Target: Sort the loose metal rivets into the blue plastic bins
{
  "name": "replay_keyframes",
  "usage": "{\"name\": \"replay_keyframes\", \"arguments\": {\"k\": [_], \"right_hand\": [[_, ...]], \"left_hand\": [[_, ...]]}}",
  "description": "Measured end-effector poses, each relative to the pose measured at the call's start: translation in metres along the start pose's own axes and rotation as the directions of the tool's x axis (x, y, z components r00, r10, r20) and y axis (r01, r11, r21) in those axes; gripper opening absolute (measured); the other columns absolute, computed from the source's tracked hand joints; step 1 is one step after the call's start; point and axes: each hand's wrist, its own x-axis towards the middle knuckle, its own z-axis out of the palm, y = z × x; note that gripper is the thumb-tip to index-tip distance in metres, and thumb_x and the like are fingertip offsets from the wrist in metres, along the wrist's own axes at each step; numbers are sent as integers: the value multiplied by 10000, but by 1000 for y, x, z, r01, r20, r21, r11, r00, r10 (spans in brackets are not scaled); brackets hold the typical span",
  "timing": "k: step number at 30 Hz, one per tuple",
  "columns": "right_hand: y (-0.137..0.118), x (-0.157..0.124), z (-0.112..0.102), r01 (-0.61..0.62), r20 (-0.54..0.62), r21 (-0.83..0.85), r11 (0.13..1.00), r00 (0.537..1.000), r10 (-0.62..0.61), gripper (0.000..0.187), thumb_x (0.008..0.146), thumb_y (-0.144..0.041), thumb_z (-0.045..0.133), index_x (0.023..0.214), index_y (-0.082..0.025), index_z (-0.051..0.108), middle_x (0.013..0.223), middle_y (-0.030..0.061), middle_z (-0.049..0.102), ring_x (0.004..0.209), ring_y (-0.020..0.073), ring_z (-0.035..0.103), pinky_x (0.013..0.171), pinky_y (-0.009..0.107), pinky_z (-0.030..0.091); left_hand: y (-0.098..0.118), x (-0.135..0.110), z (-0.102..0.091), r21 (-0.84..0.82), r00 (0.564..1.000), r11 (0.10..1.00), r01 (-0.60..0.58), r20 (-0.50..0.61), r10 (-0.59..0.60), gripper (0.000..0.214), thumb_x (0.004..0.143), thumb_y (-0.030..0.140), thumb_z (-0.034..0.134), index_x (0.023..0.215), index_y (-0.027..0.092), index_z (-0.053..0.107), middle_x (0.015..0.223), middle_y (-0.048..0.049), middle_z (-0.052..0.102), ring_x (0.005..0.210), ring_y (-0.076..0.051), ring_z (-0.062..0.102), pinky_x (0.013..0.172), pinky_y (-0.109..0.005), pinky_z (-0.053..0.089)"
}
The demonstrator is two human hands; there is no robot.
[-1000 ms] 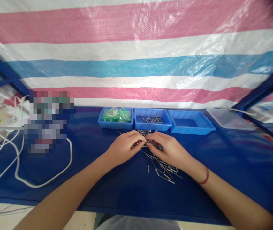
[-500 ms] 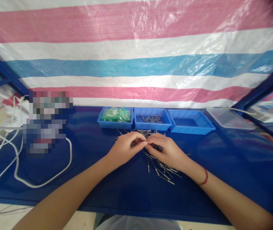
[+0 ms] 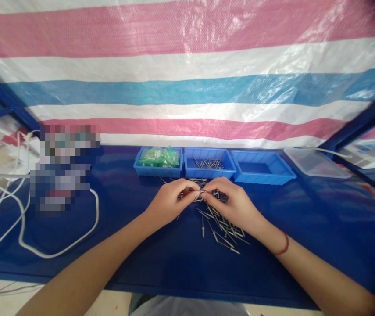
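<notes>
My left hand [image 3: 170, 199] and my right hand [image 3: 231, 199] meet fingertip to fingertip above a loose pile of blind rivets [image 3: 223, 224]. Between the two pinches shows a small metal blind rivet [image 3: 202, 191], gripped from both sides. Thumbs and forefingers are closed; the other fingers curl behind and are partly hidden. The heaped rivets, silvery with thin long pins, spread under both palms and toward me on the right. My hands cover part of the heap.
Behind my hands stand three blue bins in a row: one with green plastic bags [image 3: 159, 158], a middle bin [image 3: 190, 170] with some rivets, and a right bin [image 3: 262, 177]. A clear plastic lid [image 3: 317, 162] lies farther right. White cables [image 3: 97, 215] loop across the blue table [image 3: 161, 267] at left.
My fingertips have parted slightly, so the rivet between them now shows. My right hand has risen a little, uncovering more of the pile.
</notes>
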Motion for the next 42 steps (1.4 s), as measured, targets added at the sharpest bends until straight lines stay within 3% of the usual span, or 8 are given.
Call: {"name": "replay_keyframes", "arguments": {"k": [3,7,11,14,17,21,32,42], "right_hand": [[-2,0,-3,5,-35,8,1000,999,-5,136,877,-323,577,811,-216,628,823,40,672,798,185,606,742,342,488],[-6,0,-5,30,1,32,999,1000,-30,191,896,-335,548,769,-208,612,763,36,656,763,177,602,713,328,487],[-3,6,-8,22,-78,21,1000,997,-21,162,887,-316,566,770,-213,611,771,30,659,757,173,599,728,335,481],[10,16,-14,9,-252,-138,990,967,-44,144,876,-326,583,794,-215,626,806,38,673,809,195,600,790,374,460],[25,25,-18,-67,-306,-394,917,950,-63,185,872,-379,579,851,-212,657,859,57,689,885,248,580,827,433,419],[32,24,-18,-128,-284,-570,812,958,-48,279,851,-453,582,960,-210,667,943,79,688,972,308,524,807,450,392],[18,7,-17,7,-172,-450,893,981,-94,183,875,-302,547,966,-196,665,954,65,679,956,241,554,866,420,409],[1,1,-9,120,1,-391,913,991,-130,130,869,-243,548,909,-197,663,947,67,667,955,234,535,850,410,429]], "left_hand": [[-1,0,-1,10,1000,1000,-3,2,3,181,899,304,521,940,175,643,865,-16,680,742,-123,610,695,-225,468],[-1,-1,1,-11,997,1000,-7,71,8,193,921,303,486,941,175,629,887,-20,674,771,-127,609,699,-228,461],[-1,-4,5,-31,999,999,-11,39,12,314,918,311,497,1199,171,514,1013,-47,649,805,-124,599,738,-245,474],[-2,-5,5,-4,999,999,-31,37,32,401,920,307,496,1292,170,438,1069,-60,621,837,-124,592,783,-260,476],[-2,-5,4,70,990,992,-101,105,94,284,938,284,461,1186,171,540,1029,-53,626,902,-141,587,834,-275,461],[0,-4,3,196,967,958,-211,187,174,232,950,246,429,1044,163,624,1017,-59,640,961,-164,568,872,-300,427],[-2,-6,7,474,889,779,-411,397,227,190,947,291,467,975,248,649,952,-4,636,873,-161,516,742,-311,312],[-7,-5,17,608,879,640,-470,390,276,132,942,266,495,936,245,625,898,6,624,859,-167,510,701,-330,268]]}}
